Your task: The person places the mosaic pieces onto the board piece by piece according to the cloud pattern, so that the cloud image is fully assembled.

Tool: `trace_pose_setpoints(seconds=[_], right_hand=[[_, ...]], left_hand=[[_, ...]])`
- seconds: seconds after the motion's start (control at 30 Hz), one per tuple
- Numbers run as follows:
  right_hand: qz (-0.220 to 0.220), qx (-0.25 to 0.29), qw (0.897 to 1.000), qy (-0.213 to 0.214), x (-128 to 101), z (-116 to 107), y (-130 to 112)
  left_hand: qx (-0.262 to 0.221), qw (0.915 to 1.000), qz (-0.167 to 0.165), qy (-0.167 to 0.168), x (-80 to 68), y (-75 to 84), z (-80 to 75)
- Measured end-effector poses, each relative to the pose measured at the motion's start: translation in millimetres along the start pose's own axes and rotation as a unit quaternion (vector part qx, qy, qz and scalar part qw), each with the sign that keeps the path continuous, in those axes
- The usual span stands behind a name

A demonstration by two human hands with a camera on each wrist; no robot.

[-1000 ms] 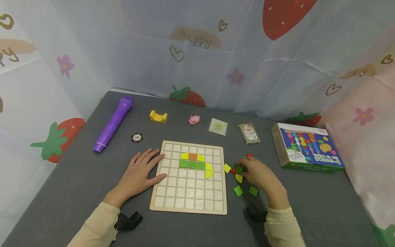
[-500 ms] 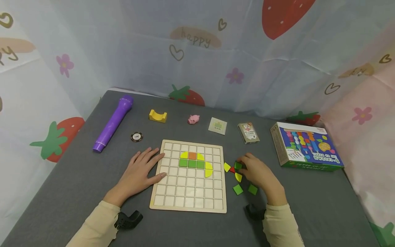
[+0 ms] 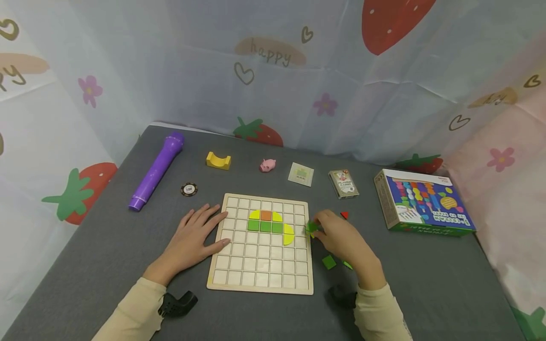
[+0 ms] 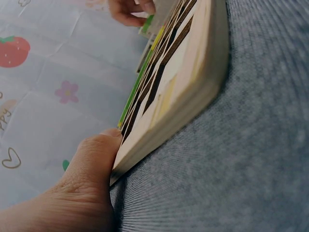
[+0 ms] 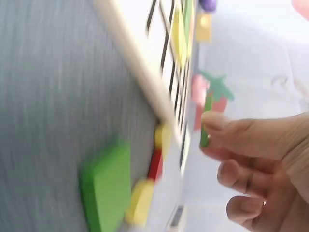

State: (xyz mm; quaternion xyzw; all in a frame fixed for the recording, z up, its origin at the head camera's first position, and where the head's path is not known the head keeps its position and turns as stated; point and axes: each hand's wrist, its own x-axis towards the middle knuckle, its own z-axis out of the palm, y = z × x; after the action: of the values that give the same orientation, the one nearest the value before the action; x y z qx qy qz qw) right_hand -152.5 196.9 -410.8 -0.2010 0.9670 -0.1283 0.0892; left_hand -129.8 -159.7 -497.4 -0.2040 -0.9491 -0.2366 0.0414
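Note:
A square wooden grid board (image 3: pixel 261 279) lies mid-table, bearing green squares (image 3: pixel 265 226), an orange square (image 3: pixel 266 215) and yellow quarter-circle pieces (image 3: pixel 288 235). My left hand (image 3: pixel 194 240) rests along its left edge with fingers spread, the thumb (image 4: pixel 91 154) touching the rim in the left wrist view. Over the board's right edge my right hand (image 3: pixel 341 237) pinches a green square tile (image 5: pixel 207 121) between thumb and forefinger. Loose on the table near that hand lie a green tile (image 3: pixel 329 262), another mostly hidden green tile (image 3: pixel 347 265) and a red piece (image 3: pixel 344 215).
Along the back stand a purple tube (image 3: pixel 157 171), a yellow block (image 3: pixel 218 161), a pink pig (image 3: pixel 267 165), a pattern card (image 3: pixel 301 174) and a playing-card box (image 3: pixel 343 184). A poker chip (image 3: pixel 189 189) lies left; a toy box (image 3: pixel 424 203) sits right.
My right hand has lifted the green square tile from the loose pieces and moved it left to the board's edge. My left hand stays in place.

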Motion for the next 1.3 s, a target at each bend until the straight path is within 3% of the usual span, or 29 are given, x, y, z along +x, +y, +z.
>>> trace_pose_setpoints(seconds=[0.23,0.5,0.87,1.1,1.3], right_hand=[[-0.105,-0.017,0.994,0.021,5.8,14.1,-31.2],[-0.180,-0.018,0.983,0.034,15.2,27.6,-45.3],[-0.176,-0.048,0.983,0.033,20.1,31.2,-51.2],[-0.156,-0.027,0.987,0.029,16.5,32.7,-51.4],[-0.163,-0.023,0.986,0.033,13.3,28.5,-49.7]], left_hand=[[0.002,1.0000,0.000,0.003,-0.2,-1.1,2.1],[0.001,1.0000,-0.002,0.004,0.7,-0.6,2.2],[0.000,0.9999,0.002,0.013,-0.3,-0.7,1.6],[0.004,1.0000,0.005,0.007,0.4,0.0,1.3],[0.004,1.0000,0.004,0.007,0.1,1.0,1.7]])
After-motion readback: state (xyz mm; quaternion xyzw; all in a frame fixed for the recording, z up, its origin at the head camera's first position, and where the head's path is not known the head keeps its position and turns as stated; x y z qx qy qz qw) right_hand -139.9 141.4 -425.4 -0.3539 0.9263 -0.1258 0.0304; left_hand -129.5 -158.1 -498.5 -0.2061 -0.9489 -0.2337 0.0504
